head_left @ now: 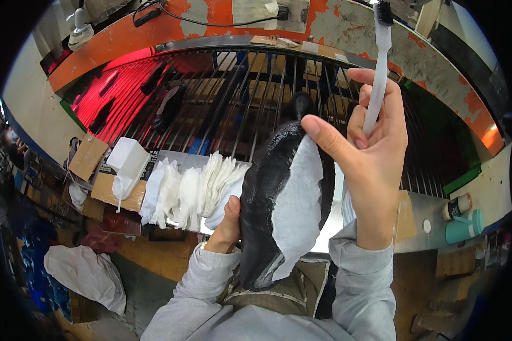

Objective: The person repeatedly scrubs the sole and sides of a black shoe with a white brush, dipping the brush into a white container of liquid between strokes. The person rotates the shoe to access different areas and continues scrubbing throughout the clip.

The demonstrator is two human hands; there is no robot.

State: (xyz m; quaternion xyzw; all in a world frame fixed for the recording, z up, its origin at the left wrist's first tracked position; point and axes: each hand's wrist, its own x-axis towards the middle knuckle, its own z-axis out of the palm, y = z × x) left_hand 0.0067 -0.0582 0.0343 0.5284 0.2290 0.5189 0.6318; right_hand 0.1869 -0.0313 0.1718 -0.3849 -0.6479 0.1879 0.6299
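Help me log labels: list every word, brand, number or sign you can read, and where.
Black label by the white container: pale capitals, only partly showing; I won't copy printed words.
Cylinder next to the teal cup: small print, too blurred to read.
Brush and black-and-white shoe piece: no lettering visible.

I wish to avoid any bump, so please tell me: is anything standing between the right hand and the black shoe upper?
Nothing visible does. The right hand reaches the far end of the black shoe upper; the white-handled brush points upward, away from it; the left hand holds the left side.
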